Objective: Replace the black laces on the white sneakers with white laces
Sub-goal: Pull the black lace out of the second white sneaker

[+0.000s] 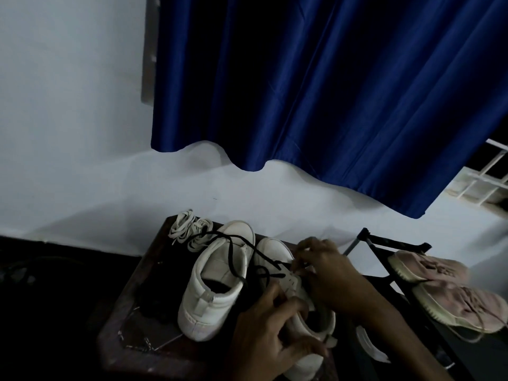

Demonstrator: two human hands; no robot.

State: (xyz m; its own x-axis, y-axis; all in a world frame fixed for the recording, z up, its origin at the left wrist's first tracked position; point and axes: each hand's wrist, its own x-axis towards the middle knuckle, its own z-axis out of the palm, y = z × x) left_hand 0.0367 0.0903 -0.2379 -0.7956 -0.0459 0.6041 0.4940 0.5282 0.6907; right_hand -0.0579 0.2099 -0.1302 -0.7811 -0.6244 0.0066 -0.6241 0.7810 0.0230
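blue curtain [316, 92] hung behind, pink sneakers [439, 287] racked at right. white sneakers [214, 284] set side by side on desk [132, 334], toes pointed away. right sneaker [273, 253] gripped at collar by left hand [269, 331], pinched at eyelets by right hand [327, 273]. black lace [233, 240] draped across both; white laces [189, 229] bundled behind.

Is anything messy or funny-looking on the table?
Yes. A black lace hangs loose, half pulled out, trailing from the right sneaker over the left sneaker. That fits the lace swap; nothing looks broken or spilled.
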